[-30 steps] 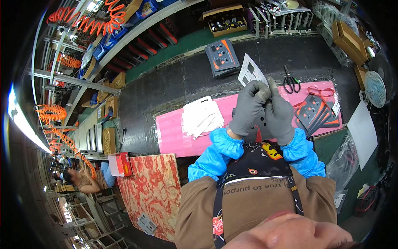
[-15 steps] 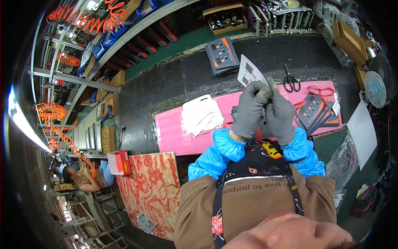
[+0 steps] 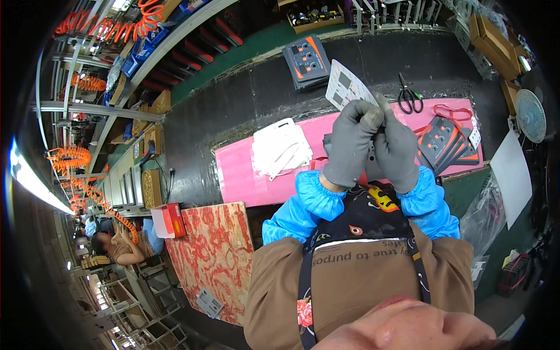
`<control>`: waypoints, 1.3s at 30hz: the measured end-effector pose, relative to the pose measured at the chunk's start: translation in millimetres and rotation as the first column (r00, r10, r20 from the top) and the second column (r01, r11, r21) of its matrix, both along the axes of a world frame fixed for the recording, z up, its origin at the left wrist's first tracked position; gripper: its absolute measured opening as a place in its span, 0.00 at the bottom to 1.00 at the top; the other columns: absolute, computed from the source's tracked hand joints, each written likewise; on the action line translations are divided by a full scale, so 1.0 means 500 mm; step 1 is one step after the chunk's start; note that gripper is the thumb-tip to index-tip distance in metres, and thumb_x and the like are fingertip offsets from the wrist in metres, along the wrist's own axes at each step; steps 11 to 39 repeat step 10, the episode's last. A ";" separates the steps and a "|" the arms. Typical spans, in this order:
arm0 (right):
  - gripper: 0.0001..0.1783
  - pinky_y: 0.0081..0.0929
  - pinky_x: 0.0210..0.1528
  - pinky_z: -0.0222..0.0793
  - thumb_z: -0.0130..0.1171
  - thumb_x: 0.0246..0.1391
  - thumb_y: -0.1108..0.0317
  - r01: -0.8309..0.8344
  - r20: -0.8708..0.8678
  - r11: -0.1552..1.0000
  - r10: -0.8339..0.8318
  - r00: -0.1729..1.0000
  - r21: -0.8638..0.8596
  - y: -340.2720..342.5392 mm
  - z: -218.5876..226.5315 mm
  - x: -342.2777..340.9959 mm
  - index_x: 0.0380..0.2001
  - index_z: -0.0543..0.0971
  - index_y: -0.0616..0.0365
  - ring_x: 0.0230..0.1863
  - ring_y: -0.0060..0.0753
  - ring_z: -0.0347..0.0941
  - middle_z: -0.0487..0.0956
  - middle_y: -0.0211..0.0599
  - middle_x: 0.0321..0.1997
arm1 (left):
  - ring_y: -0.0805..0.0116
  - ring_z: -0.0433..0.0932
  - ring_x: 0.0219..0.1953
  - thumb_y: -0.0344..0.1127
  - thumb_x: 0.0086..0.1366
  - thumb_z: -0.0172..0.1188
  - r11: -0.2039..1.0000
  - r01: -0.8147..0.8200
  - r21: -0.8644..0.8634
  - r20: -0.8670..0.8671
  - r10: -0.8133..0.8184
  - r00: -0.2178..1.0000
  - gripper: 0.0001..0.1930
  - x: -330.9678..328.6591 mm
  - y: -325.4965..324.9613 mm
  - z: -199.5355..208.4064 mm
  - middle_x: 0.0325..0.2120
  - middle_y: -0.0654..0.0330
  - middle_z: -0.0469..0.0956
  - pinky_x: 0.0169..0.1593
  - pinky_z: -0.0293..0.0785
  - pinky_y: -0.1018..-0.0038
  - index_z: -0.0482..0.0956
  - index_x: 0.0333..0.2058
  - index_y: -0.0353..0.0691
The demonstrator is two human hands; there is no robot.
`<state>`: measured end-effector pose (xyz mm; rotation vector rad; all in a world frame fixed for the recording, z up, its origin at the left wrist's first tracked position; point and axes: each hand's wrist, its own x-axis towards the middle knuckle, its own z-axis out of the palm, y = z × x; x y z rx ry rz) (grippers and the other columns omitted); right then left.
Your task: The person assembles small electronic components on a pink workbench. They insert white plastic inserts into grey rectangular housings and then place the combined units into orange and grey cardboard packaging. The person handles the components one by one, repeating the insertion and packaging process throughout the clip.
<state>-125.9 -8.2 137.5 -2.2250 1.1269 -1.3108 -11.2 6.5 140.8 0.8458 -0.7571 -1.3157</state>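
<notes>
I hold a thin white sheet with square cut-outs [image 3: 346,86] up over the bench. The thumb and fingers of my gray-gloved left hand [image 3: 353,143] are pinched at its lower corner. My right hand [image 3: 396,149], gloved alike, is closed against the same corner, its fingertips touching the left ones. Beneath my hands lies a dark gray panel [image 3: 328,143], mostly hidden by the gloves. To the left, a pile of white sheets [image 3: 282,146] rests on the pink mat [image 3: 233,175]. At the right, several gray-and-orange panels [image 3: 441,143] lie fanned out.
Another stack of gray-and-orange panels [image 3: 307,61] stands farther back on the black bench. Black scissors [image 3: 408,96] lie right of the sheet, near a red strap [image 3: 455,112]. A red-patterned board [image 3: 213,256] is at the left, with a red box [image 3: 172,220] on its corner.
The view has shifted slightly. My hands stay together at the sheet's corner, and the sheet has tilted a little to the left, its face turned more into view.
</notes>
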 end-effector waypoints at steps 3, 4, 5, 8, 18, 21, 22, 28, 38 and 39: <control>0.33 0.39 0.27 0.68 0.52 0.50 0.81 -0.016 0.005 0.999 0.016 1.000 0.043 0.002 0.006 -0.002 0.63 0.68 0.62 0.25 0.48 0.75 0.74 0.48 0.24 | 0.81 0.69 0.34 0.39 0.68 0.62 1.000 -0.004 0.017 0.007 0.004 1.000 0.11 -0.002 0.004 -0.002 0.29 0.68 0.74 0.39 0.69 0.81 0.75 0.36 0.36; 0.33 0.39 0.27 0.68 0.52 0.51 0.81 -0.018 0.004 0.998 0.018 1.000 0.054 0.001 0.005 -0.001 0.63 0.68 0.62 0.26 0.48 0.75 0.74 0.48 0.24 | 0.81 0.69 0.34 0.39 0.68 0.61 1.000 -0.003 0.027 0.006 0.003 1.000 0.11 -0.002 0.004 -0.003 0.29 0.68 0.74 0.39 0.69 0.81 0.75 0.36 0.36; 0.32 0.39 0.27 0.68 0.52 0.51 0.81 -0.020 0.002 0.998 0.020 1.000 0.065 0.000 0.003 -0.001 0.63 0.68 0.62 0.26 0.48 0.75 0.74 0.48 0.24 | 0.81 0.70 0.34 0.41 0.67 0.62 1.000 -0.006 0.027 0.041 0.005 0.999 0.12 -0.001 0.004 -0.002 0.30 0.68 0.74 0.40 0.70 0.81 0.75 0.36 0.37; 0.32 0.39 0.28 0.69 0.52 0.52 0.80 -0.013 0.028 0.999 0.012 1.000 0.048 -0.003 -0.002 0.002 0.63 0.68 0.60 0.26 0.48 0.76 0.75 0.49 0.25 | 0.80 0.70 0.35 0.44 0.66 0.64 0.999 -0.054 -0.001 0.134 0.053 0.990 0.15 -0.003 0.006 -0.003 0.33 0.67 0.74 0.41 0.70 0.80 0.75 0.38 0.39; 0.33 0.39 0.29 0.70 0.53 0.53 0.79 -0.019 0.028 0.999 0.017 0.999 0.044 -0.005 0.000 0.003 0.65 0.66 0.59 0.28 0.48 0.77 0.76 0.50 0.27 | 0.80 0.70 0.36 0.42 0.66 0.64 0.987 -0.146 -0.059 0.177 0.155 0.972 0.14 -0.015 0.009 0.000 0.33 0.66 0.75 0.40 0.70 0.80 0.75 0.39 0.38; 0.33 0.39 0.29 0.70 0.53 0.53 0.79 -0.019 0.028 0.999 0.017 0.999 0.044 -0.005 0.000 0.003 0.65 0.66 0.59 0.28 0.48 0.77 0.76 0.50 0.27 | 0.80 0.70 0.36 0.42 0.66 0.64 0.987 -0.146 -0.059 0.177 0.155 0.972 0.14 -0.015 0.009 0.000 0.33 0.66 0.75 0.40 0.70 0.80 0.75 0.39 0.38; 0.33 0.39 0.29 0.70 0.53 0.53 0.79 -0.019 0.028 0.999 0.017 0.999 0.044 -0.005 0.000 0.003 0.65 0.66 0.59 0.28 0.48 0.77 0.76 0.50 0.27 | 0.80 0.70 0.36 0.42 0.66 0.64 0.987 -0.146 -0.059 0.177 0.155 0.972 0.14 -0.015 0.009 0.000 0.33 0.66 0.75 0.40 0.70 0.80 0.75 0.39 0.38; 0.33 0.39 0.29 0.70 0.53 0.53 0.79 -0.019 0.028 0.999 0.017 0.999 0.044 -0.005 0.000 0.003 0.65 0.66 0.59 0.28 0.48 0.77 0.76 0.50 0.27 | 0.80 0.70 0.36 0.42 0.66 0.64 0.987 -0.146 -0.059 0.177 0.155 0.972 0.14 -0.015 0.009 0.000 0.33 0.66 0.75 0.40 0.70 0.80 0.75 0.39 0.38; 0.33 0.39 0.29 0.70 0.53 0.53 0.79 -0.019 0.028 0.999 0.017 0.999 0.044 -0.005 0.000 0.003 0.65 0.66 0.59 0.28 0.48 0.77 0.76 0.50 0.27 | 0.80 0.70 0.36 0.42 0.66 0.64 0.987 -0.146 -0.059 0.177 0.155 0.972 0.14 -0.015 0.009 0.000 0.33 0.66 0.75 0.40 0.70 0.80 0.75 0.39 0.38; 0.33 0.39 0.29 0.70 0.53 0.53 0.79 -0.019 0.028 0.999 0.017 0.999 0.044 -0.005 0.000 0.003 0.65 0.66 0.59 0.28 0.48 0.77 0.76 0.50 0.27 | 0.80 0.70 0.36 0.42 0.66 0.64 0.987 -0.146 -0.059 0.177 0.155 0.972 0.14 -0.015 0.009 0.000 0.33 0.66 0.75 0.40 0.70 0.80 0.75 0.39 0.38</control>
